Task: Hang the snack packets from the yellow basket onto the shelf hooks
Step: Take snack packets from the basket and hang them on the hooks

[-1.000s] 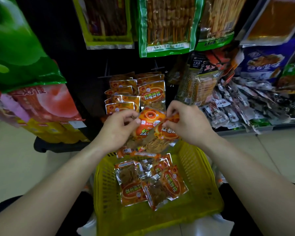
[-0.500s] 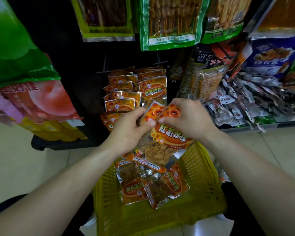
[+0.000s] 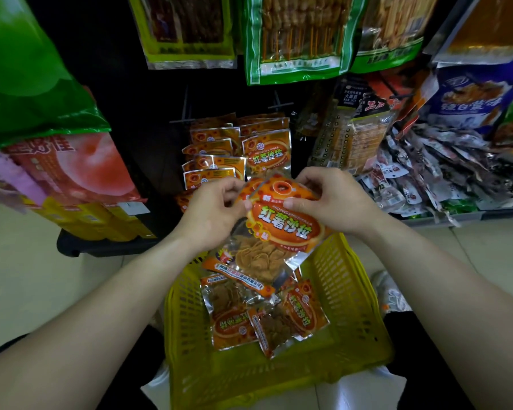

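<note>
An orange snack packet (image 3: 282, 226) with a clear window hangs above the yellow basket (image 3: 350, 294). My left hand (image 3: 214, 208) pinches its top left corner and my right hand (image 3: 335, 199) pinches its top right edge. A second orange packet edge shows behind it at the left hand. Several more orange packets (image 3: 267, 318) lie in the basket. Matching hung packets (image 3: 237, 149) fill two shelf hooks (image 3: 187, 113) just beyond my hands.
Big green and yellow snack bags (image 3: 296, 39) hang overhead. A pink and green bag stack (image 3: 57, 161) stands at the left on a black base. Small dark packets (image 3: 444, 179) pile on the right shelf. Pale floor tiles (image 3: 36, 270) lie on both sides.
Both hands lifted the packet out of the basket and up toward the hung packets. Its front label now faces me in full.
</note>
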Demonstrator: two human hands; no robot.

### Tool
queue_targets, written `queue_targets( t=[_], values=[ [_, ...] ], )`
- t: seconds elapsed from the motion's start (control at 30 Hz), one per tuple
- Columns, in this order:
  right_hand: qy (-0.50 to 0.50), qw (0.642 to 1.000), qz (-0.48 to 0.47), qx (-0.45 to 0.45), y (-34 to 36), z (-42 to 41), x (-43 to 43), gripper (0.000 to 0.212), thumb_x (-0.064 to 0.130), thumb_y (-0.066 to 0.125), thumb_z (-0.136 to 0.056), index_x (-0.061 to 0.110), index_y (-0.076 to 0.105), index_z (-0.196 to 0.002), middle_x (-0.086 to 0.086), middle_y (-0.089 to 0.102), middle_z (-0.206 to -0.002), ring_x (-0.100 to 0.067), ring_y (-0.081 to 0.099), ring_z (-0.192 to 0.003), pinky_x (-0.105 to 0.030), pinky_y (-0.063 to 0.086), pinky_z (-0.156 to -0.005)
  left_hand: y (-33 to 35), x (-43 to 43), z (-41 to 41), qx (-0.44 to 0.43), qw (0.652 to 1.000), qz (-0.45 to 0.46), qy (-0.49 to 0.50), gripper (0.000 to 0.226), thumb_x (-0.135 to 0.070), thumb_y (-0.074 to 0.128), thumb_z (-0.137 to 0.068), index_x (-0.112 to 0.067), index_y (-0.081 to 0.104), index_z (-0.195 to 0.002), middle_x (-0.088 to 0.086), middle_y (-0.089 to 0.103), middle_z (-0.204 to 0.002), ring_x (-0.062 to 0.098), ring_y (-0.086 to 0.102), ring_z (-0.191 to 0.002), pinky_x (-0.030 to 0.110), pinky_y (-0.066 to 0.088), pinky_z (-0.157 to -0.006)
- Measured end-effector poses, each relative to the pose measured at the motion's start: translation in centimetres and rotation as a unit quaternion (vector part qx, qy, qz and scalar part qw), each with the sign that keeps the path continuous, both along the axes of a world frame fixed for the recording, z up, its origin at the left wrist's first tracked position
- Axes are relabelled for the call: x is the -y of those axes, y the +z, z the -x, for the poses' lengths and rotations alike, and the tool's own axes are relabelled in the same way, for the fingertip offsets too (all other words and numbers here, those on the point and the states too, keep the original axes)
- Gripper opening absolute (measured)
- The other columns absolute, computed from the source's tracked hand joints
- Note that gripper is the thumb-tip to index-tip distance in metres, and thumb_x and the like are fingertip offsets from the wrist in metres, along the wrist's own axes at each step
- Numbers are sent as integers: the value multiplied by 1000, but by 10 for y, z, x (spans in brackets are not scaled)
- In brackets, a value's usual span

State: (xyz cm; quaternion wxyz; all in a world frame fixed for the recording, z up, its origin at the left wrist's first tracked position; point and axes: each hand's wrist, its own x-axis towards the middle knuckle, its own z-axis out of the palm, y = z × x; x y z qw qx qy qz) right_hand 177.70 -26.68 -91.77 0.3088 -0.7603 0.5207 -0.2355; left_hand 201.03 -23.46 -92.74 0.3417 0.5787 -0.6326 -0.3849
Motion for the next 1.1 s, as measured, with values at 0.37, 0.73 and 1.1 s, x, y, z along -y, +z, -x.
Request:
queue_targets(
  t=[0.37,0.73,1.1],
  values=[
    [-11,999,-17,51,-3,4,5,20,41,73,-85,33,61,-71,19,66,-77,10,64,-71,-7,44,-52,1,0,3,-71,997,-28,-9,12,-23,62,-98,-31,67,-105,-23,74,-97,-1,72,-90,16,58,-67],
    [-31,997,-33,66,-4,3,6,13,33,73,-87,23,69,-82,11,72,-79,0,69,-73,-23,51,-60,5,-2,3,-57,998,-13,25,12,-28,58,-100,-35,67,-104,-12,76,-97,6,74,-89,20,59,-70],
    [-28,996,-45,72,-2,7,8,7,25,77,-84,27,71,-85,10,73,-75,-5,70,-73,-30,55,-68,5,1,1,-41,997,-29,65,17,-30,61,-99,-23,68,-112,-4,77,-97,9,75,-85,20,60,-66]
  ],
)
